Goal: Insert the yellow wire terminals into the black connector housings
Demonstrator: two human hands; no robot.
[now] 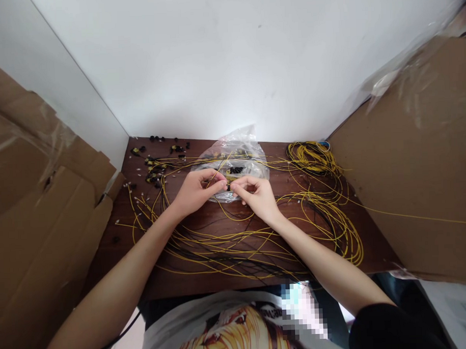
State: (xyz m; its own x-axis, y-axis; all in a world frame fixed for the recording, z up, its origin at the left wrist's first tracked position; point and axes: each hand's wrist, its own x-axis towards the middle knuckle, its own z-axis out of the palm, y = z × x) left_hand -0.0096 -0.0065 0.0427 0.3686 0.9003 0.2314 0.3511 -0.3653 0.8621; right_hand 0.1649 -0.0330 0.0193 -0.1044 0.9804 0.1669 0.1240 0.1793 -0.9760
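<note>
Brown tabletop (115,252) on my feed: near the far edge's middle, left hand (197,190) and right hand (258,195) narrowly pinch a small dark piece (229,187); fine fingertip work, seemingly needing steadiness next.

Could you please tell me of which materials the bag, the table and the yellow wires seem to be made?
Bag: thin plastic film; it is clear, wrinkled and catches glossy highlights.
Table: perhaps wood or wood-look laminate, judging by its dark brown, smooth surface.
Yellow wires: probably plastic-coated, being evenly coloured and flexible; their core is hidden.
</note>
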